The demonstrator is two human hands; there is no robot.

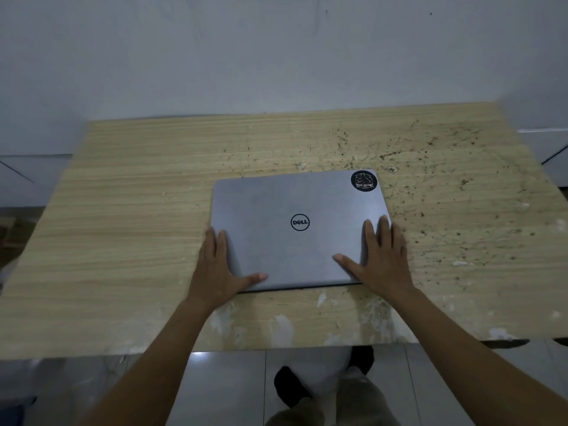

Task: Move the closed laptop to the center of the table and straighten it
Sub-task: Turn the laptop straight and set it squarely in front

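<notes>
Laptop [295, 229] lies closed near mid-tabletop [123, 210], slightly skewed, my left hand [219, 265] and right hand [384, 259] pressing flat on its near corners, fingers spread, so I reckon a small straightening twist comes next.

The grey lid of the closed laptop [295, 229] carries the brand "DELL" in dark letters inside a ring, near the lid's middle. At the lid's far right corner sits a round black sticker [364, 180] with a pale emblem and a band of small lettering across its lower part, too blurred to read. No other text, number or sign shows on the bench [123, 210] or anywhere else in view
</notes>
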